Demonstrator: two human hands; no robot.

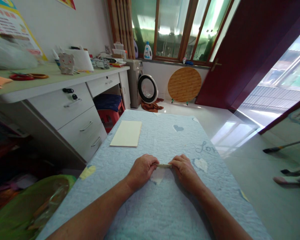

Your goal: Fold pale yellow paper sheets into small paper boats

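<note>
Both hands, left hand (142, 170) and right hand (184, 170), pinch a thin folded paper strip (164, 165) between their grips on the quilted tabletop (165, 206); cream sheets (126, 133) lie at eleven o'clock.

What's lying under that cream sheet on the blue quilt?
Only the light blue quilted cover shows around the cream sheet, which lies flat on it, away from both hands. Whatever sits directly beneath the sheet is covered and cannot be seen.
</note>
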